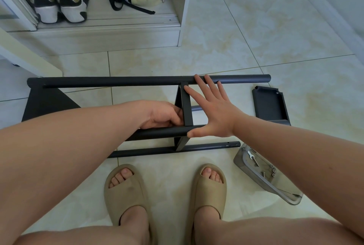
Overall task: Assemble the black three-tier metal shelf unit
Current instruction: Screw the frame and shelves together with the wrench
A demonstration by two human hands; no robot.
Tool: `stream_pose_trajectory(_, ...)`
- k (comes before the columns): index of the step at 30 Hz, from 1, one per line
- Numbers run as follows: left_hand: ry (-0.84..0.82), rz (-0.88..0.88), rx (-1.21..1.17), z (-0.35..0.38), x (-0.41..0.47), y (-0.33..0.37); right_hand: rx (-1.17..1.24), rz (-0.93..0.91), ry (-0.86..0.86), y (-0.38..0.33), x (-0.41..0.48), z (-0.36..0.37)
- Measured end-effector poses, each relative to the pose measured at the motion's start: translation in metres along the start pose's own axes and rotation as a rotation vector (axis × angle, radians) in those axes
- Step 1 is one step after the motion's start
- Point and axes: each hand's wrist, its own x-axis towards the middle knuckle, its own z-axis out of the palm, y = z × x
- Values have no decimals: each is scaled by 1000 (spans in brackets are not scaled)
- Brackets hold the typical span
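The black shelf frame (118, 81) lies on its side on the tiled floor, its round posts running left to right. One shelf panel (47, 102) is fixed at the left end, and a second panel (186, 104) stands edge-on near the middle. My left hand (163, 115) grips that middle panel's edge just above the near upper post (163, 132). My right hand (211, 106) is spread flat with straight fingers over the middle panel's right side, fingertips at the far post and thumb on the near post. A loose third shelf panel (270, 104) lies on the floor to the right.
A clear plastic tray (262, 173) with a small wrench, screws and nuts sits on the floor at the right, partly under my right forearm. My feet in beige slippers (126, 191) stand just in front of the frame. A white cabinet (110, 33) with shoes and a bag lies beyond.
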Motion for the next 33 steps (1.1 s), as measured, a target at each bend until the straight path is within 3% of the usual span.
stream_pose_trajectory(7, -4, -158, 67, 1, -3, 6, -3, 3, -2, 0, 0, 1)
stream_pose_trajectory(33, 42, -82, 19, 2, -3, 9, 4, 4, 7, 0, 0, 1)
